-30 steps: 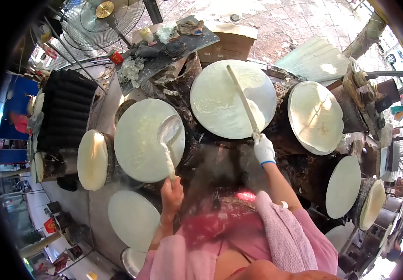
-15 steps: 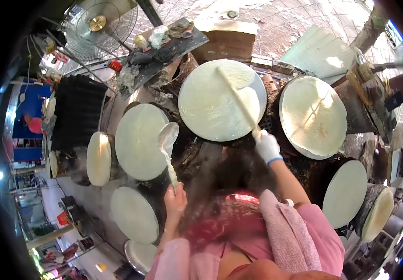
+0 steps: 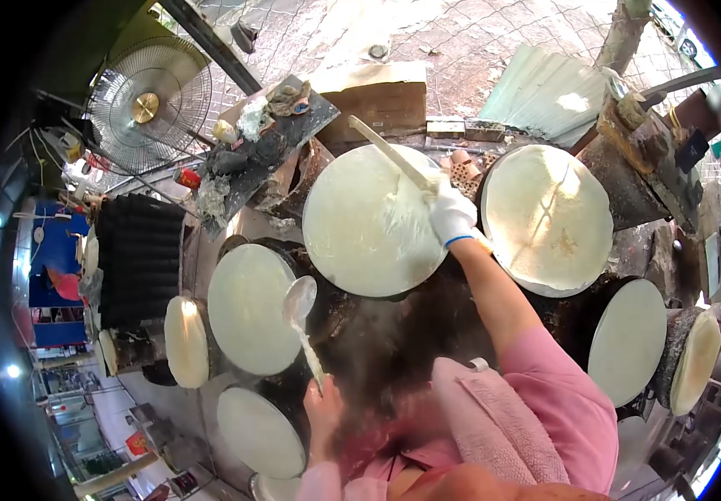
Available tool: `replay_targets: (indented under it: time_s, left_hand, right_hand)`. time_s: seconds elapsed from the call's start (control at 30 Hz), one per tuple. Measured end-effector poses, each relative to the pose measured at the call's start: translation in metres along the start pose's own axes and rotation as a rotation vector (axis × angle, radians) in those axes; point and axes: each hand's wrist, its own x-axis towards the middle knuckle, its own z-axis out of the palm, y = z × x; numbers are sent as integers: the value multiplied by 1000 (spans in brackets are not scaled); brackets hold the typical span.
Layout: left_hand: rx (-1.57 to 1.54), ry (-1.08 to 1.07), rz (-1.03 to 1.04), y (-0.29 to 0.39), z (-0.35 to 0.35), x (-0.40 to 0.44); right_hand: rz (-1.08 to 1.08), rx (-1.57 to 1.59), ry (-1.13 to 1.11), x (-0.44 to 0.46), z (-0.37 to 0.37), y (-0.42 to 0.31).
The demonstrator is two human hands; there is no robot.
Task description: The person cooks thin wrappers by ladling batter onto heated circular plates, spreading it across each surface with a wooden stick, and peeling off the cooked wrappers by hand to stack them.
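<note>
One stick [image 3: 387, 151] past griddle rim [image 3: 308, 230]

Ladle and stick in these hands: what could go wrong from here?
The ladle's handle looks coated with something whitish, so it might slip in the bare left hand.
Its bowl hangs by the left disc's edge, so drips could land there.
The stick's rear end, past the gloved right hand, looks close to the right disc and might scrape it.
</note>
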Motion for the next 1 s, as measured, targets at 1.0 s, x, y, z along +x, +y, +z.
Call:
replay_targets:
  time_s: [1.0]
  left_hand:
    - [140, -885, 15, 114, 183, 233]
  right_hand:
    - [763, 1133, -190, -268, 9, 16]
